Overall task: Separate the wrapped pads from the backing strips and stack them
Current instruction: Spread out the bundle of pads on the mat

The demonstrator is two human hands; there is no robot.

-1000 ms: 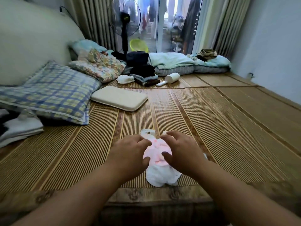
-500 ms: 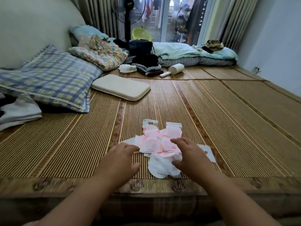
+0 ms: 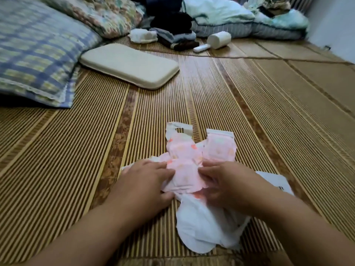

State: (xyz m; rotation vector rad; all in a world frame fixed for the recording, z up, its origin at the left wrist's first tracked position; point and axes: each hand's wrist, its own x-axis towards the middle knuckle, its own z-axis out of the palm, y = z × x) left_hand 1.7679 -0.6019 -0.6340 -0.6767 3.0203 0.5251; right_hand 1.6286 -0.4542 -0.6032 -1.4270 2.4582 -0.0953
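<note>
A loose heap of pink-patterned wrapped pads (image 3: 182,150) lies on the bamboo mat (image 3: 249,112). One more pink pad (image 3: 220,146) with a white strip along its far end sits at the heap's right. White unwrapped pads (image 3: 201,227) lie crumpled at the near side. A white backing strip (image 3: 274,180) pokes out behind my right wrist. My left hand (image 3: 146,187) pinches the left edge of the nearest pink pad (image 3: 184,179), thumb underneath. On the same pad's right edge, my right hand (image 3: 228,183) has its fingers closed.
A cream foam pillow (image 3: 130,65) lies farther back on the mat, a blue checked pillow (image 3: 38,48) at far left. Folded dark clothes (image 3: 176,35), a white lint roller (image 3: 217,41) and pale green bedding (image 3: 249,20) line the back. The mat's wooden front edge is just below my arms.
Both hands moved forward from the near side of the heap and closed on the nearest pink pad. The camera tilted down and closer to the heap.
</note>
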